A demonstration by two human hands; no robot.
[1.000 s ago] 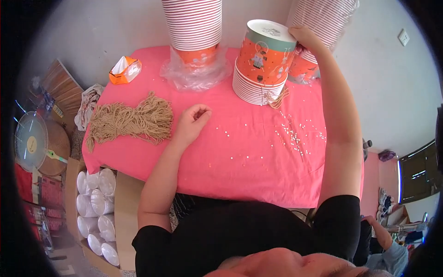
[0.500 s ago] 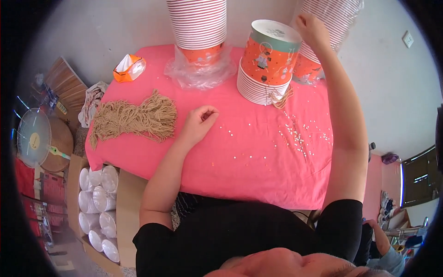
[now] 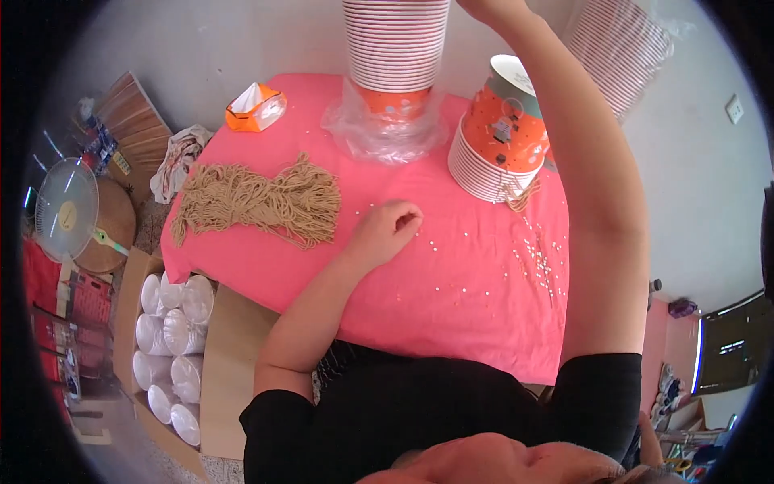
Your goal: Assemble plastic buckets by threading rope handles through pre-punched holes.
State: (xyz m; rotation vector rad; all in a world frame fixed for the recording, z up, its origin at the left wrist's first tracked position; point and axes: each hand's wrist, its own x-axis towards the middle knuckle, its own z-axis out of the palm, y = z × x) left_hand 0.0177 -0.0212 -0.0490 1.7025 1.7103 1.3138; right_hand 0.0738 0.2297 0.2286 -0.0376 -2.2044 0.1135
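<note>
nearest, on the left, a cardboard box beside the table holds white lidded containers. on the pink tablecloth the left hand rests with fingers curled loosely inward, clamped on nothing that can be seen, amid small white beads scattered to its right. just left of it lies a heap of tan twine. farther right stands a short stack of orange paper buckets. beyond, at the far middle, a tall stack of striped cups stands in clear plastic wrap. the right hand is raised at the top edge beside that tall stack; its fingers are cut off, so i cannot tell its grip. an orange tissue box sits far left.
</note>
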